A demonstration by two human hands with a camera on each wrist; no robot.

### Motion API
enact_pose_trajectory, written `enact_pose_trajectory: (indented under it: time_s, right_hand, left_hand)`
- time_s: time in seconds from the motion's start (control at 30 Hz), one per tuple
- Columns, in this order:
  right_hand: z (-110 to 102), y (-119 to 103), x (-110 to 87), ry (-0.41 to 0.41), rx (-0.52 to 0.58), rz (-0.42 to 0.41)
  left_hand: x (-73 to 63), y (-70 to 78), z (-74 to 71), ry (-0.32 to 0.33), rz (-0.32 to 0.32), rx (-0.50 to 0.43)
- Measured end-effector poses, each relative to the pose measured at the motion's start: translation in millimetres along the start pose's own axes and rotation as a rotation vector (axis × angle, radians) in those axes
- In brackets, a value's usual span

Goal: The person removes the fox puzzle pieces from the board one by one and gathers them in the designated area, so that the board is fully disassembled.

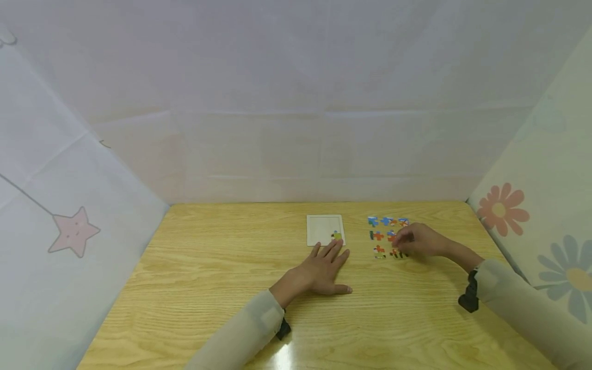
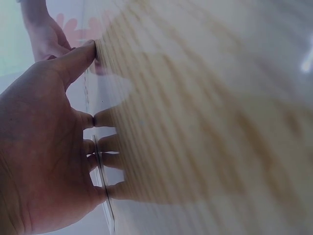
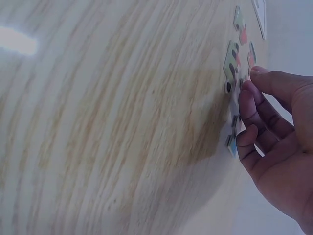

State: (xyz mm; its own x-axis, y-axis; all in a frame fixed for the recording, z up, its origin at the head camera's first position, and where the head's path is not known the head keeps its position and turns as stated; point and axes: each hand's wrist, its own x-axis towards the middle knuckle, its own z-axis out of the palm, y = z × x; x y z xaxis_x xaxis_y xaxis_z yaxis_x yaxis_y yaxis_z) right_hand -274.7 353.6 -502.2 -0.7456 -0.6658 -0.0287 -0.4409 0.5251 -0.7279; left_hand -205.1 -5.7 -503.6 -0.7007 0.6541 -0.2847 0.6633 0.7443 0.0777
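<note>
My left hand [image 1: 324, 272] lies with fingers spread, its fingertips at the near edge of a square wooden puzzle tray [image 1: 324, 218]. One green-and-yellow puzzle piece [image 1: 336, 235] sits in the tray's near right corner. In the left wrist view the thumb and fingertips of the left hand [image 2: 49, 142] touch the tabletop. Over the loose pieces at right, my right hand [image 1: 421, 240] has bent fingers, and no piece shows between thumb and forefinger. In the right wrist view, jigsaw pieces [image 3: 231, 63] lie just beyond the right hand [image 3: 283, 142], which partly hides them.
Several colourful jigsaw pieces [image 1: 372, 221] lie in rough rows right of the tray. The wood-grain table [image 1: 208, 288] runs back to a pale cloth wall [image 1: 259, 154]. Printed cloth with a pink star [image 1: 74, 231] and flowers [image 1: 501, 209] hangs at the sides.
</note>
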Motion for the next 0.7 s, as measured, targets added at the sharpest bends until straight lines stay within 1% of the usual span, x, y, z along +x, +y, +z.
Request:
enact_pose_trajectory:
  time_s: [0.13, 0.27, 0.43, 0.6, 0.7]
  right_hand:
    - [1, -1, 6.0, 0.007, -0.016, -0.004]
    - [4, -5, 17.5, 0.001, -0.011, -0.044]
    - [9, -16, 41.0, -0.008, -0.002, -0.087]
    - [16, -27, 64.8, 0.0, -0.026, -0.133]
    - [19, -35, 76.2, 0.002, -0.036, -0.118]
  left_hand:
    - [0.2, 0.3, 0.2, -0.001, -0.002, -0.004]
    - [0.4, 0.0, 1.8, -0.006, -0.005, -0.003]
    - [1.1, -1.0, 3.1, -0.007, -0.008, -0.006]
    - [2.5, -1.6, 3.5, 0.0, -0.012, -0.018]
    - [3.4, -1.5, 3.6, -0.007, -0.013, -0.027]
